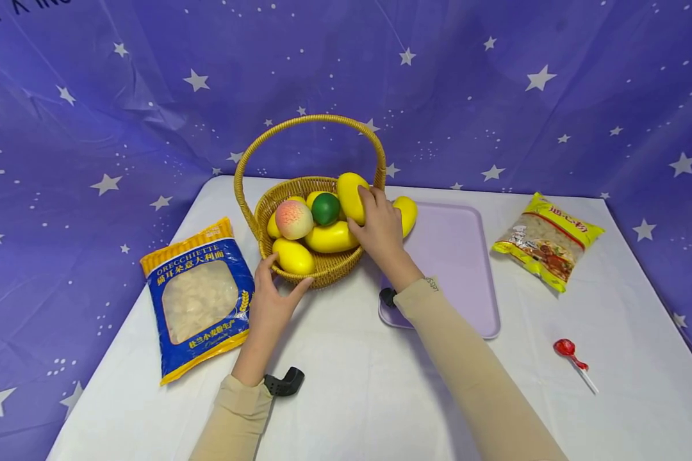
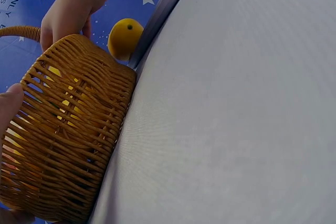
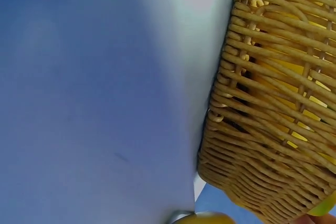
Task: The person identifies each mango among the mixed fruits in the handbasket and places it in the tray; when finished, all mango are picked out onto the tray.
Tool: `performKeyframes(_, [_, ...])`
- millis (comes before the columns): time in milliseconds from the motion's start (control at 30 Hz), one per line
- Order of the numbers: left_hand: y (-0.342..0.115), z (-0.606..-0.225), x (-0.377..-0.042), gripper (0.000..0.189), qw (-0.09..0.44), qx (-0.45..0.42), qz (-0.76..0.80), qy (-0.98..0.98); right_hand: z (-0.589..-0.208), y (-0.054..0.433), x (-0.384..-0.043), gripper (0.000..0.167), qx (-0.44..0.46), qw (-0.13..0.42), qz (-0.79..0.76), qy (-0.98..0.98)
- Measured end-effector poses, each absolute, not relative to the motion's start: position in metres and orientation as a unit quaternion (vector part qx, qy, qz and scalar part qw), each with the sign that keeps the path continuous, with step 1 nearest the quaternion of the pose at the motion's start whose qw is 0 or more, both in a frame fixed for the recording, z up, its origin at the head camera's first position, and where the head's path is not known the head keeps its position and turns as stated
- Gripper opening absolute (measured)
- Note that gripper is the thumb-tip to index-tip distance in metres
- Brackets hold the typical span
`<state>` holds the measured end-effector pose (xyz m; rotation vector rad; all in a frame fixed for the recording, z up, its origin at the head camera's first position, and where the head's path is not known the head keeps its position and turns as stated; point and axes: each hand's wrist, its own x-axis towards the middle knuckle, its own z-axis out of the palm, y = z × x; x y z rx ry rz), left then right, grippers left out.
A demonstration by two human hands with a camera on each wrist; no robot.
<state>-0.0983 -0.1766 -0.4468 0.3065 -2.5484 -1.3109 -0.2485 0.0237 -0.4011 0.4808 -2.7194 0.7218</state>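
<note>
My right hand (image 1: 380, 227) grips a yellow mango (image 1: 352, 198) over the right side of a wicker basket (image 1: 329, 276). The basket's handle stands upright. My left hand (image 1: 273, 301) is at the front left of the basket, thumb and forefinger spread wide against its rim. Inside lie a pink-and-cream peach (image 1: 294, 219), a small round green fruit (image 1: 325, 209) and several yellow fruits (image 1: 330, 237). Another mango (image 1: 408, 214) lies just right of the basket, at the tray's back left corner; in the left wrist view this mango (image 2: 125, 38) shows a dark stem spot.
A lilac tray (image 1: 455, 269) lies right of the basket, partly under my right forearm. On the left is a blue-and-yellow orecchiette bag (image 1: 202, 301). Toward the right are a yellow-topped pasta bag (image 1: 548, 242) and a red lollipop (image 1: 565, 347). A starry purple curtain (image 1: 300, 57) hangs behind the table.
</note>
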Motion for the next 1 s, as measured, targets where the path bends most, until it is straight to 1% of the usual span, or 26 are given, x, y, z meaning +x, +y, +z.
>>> performKeyframes(300, [-0.176,-0.447,-0.098,0.088,0.131,0.107,-0.449,-0.877,-0.401,0.025,-0.247,0.061,0.179,0.161,0.257,-0.936])
performKeyframes(767, [-0.177,-0.447,-0.098,0.088,0.133,0.105,-0.446,-0.879,-0.393,0.036,-0.235,0.056,0.181,0.156,0.307,-0.921])
performKeyframes(1000, [-0.178,-0.446,-0.097,0.088,0.131,0.103,-0.443,-0.881,-0.390,0.049,-0.220,0.055,0.180,0.187,0.332,-0.907])
